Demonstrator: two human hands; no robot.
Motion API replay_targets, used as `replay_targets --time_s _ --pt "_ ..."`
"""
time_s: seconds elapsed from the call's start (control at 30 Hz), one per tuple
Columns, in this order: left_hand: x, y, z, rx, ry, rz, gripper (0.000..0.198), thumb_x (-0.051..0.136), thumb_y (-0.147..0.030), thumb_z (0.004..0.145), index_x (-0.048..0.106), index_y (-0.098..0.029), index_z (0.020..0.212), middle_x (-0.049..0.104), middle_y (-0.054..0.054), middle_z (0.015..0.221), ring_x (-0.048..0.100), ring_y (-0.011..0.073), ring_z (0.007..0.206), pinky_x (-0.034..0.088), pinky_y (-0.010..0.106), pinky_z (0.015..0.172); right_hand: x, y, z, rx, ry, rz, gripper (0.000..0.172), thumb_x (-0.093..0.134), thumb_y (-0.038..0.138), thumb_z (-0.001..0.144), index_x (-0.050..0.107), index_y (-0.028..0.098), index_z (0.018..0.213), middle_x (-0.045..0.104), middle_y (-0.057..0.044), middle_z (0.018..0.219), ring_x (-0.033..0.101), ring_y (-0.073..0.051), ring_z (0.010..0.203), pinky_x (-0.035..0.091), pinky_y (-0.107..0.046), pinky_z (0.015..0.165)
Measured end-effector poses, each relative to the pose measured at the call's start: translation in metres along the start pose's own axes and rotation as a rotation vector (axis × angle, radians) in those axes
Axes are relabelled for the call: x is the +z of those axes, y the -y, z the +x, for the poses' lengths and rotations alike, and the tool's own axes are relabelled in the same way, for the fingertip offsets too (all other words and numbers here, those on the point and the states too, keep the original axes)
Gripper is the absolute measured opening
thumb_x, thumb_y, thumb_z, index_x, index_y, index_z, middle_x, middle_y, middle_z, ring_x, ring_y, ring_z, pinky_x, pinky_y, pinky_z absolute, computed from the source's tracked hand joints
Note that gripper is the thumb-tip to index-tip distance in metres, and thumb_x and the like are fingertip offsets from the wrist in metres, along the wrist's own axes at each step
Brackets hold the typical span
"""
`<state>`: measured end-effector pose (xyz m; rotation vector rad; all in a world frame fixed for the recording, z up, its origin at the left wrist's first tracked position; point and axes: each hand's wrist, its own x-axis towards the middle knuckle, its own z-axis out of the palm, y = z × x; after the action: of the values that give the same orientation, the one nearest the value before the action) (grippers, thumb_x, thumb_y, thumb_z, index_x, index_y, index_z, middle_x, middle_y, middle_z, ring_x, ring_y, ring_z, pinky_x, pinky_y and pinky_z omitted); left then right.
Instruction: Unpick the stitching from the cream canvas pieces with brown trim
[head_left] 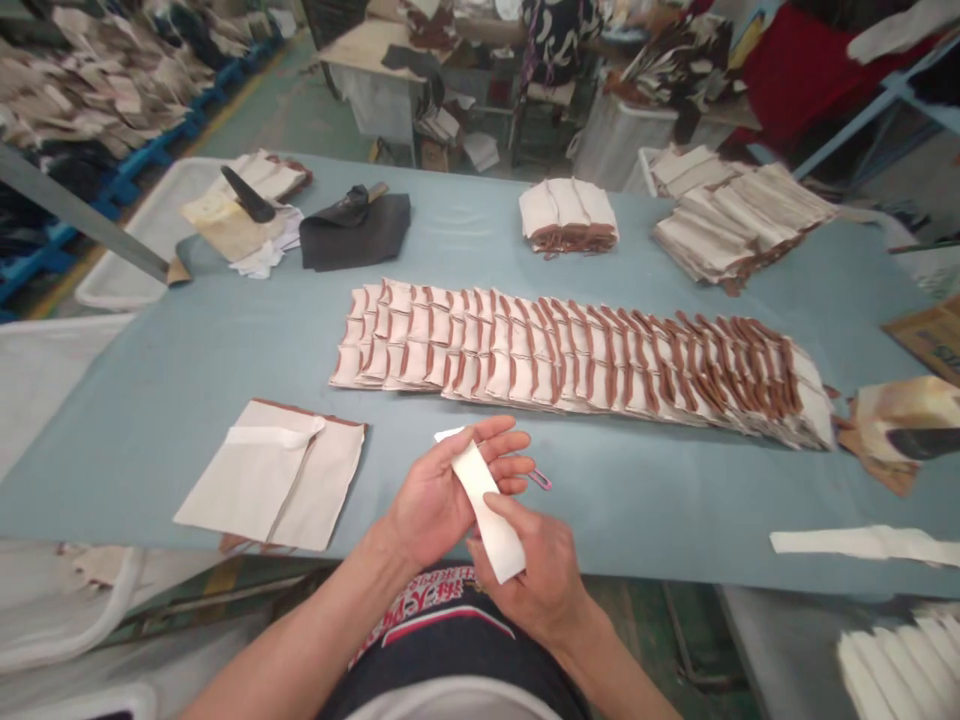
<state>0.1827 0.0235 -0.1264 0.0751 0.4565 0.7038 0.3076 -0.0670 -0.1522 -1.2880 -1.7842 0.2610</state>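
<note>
My left hand [450, 490] is palm up over the near edge of the table, its fingers stretched out. A white strip [487, 510] lies across that palm and runs down to the right. My right hand [536, 565] pinches the strip, thumb on top. Part of another white piece [447, 434] shows behind my left hand, and a small pink loop [540, 480] lies past its fingertips. A long overlapping row of off-white pieces with brown edges [555, 350] lies just beyond both hands.
Left on the blue table [97, 450] are flat off-white pieces [262, 480] with a white strip on top. Black material [356, 230] and stacks [568, 212] stand farther back. A pot with a dark handle [907, 420] and a white strip [862, 543] are right.
</note>
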Motion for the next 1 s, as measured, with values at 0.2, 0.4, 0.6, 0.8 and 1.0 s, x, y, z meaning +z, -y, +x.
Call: replay_targets --time_s 0.2,0.4,0.6,0.8,1.0 --pt "0.026 0.009 0.005 0.108 -0.182 0.013 0.025 0.055 -0.019 0.100 0.073 -0.006 0.111 0.077 0.015 0.101 0.075 0.0225 0.085 0.062 0.035 0.081 -0.020 -0.013 -0.003 0.018 -0.074 -0.012 0.024 0.060 0.032 0.104 0.058 0.021 0.125 0.080 -0.009 0.095 0.078 -0.022 0.076 0.062 -0.031 0.067" --pt "0.047 0.017 0.015 0.187 -0.335 -0.018 0.031 0.043 -0.016 0.104 0.072 -0.005 0.101 0.070 0.009 0.082 0.068 0.0167 0.068 0.062 0.032 0.071 -0.044 -0.035 -0.003 0.013 0.000 0.038 0.014 0.058 0.019 0.100 0.062 0.021 0.113 0.078 -0.005 0.086 0.073 -0.017 0.066 0.057 -0.027 0.064" --pt "0.061 0.020 0.021 0.192 -0.323 -0.087 0.031 0.040 -0.015 0.104 0.070 -0.004 0.100 0.061 0.004 0.076 0.060 0.0126 0.062 0.061 0.029 0.067 -0.058 -0.042 -0.004 -0.006 0.013 0.106 0.012 0.055 0.017 0.101 0.064 0.021 0.107 0.077 -0.002 0.080 0.072 -0.015 0.065 0.056 -0.025 0.063" --pt "0.059 0.019 0.027 0.170 -0.323 -0.057 0.027 0.045 -0.016 0.102 0.070 -0.005 0.103 0.061 0.004 0.076 0.060 0.0139 0.064 0.061 0.031 0.071 -0.063 -0.041 -0.003 0.127 0.042 0.251 0.014 0.055 0.019 0.105 0.069 0.020 0.102 0.079 -0.003 0.080 0.074 -0.014 0.066 0.058 -0.024 0.065" --pt "0.052 0.013 0.031 0.071 -0.360 0.121 0.032 0.046 -0.022 0.104 0.072 -0.005 0.098 0.064 0.007 0.077 0.062 0.0160 0.062 0.061 0.033 0.068 -0.062 -0.029 -0.001 0.632 0.187 0.690 0.026 0.056 0.035 0.104 0.069 0.018 0.090 0.074 0.000 0.069 0.063 -0.010 0.048 0.054 -0.019 0.051"
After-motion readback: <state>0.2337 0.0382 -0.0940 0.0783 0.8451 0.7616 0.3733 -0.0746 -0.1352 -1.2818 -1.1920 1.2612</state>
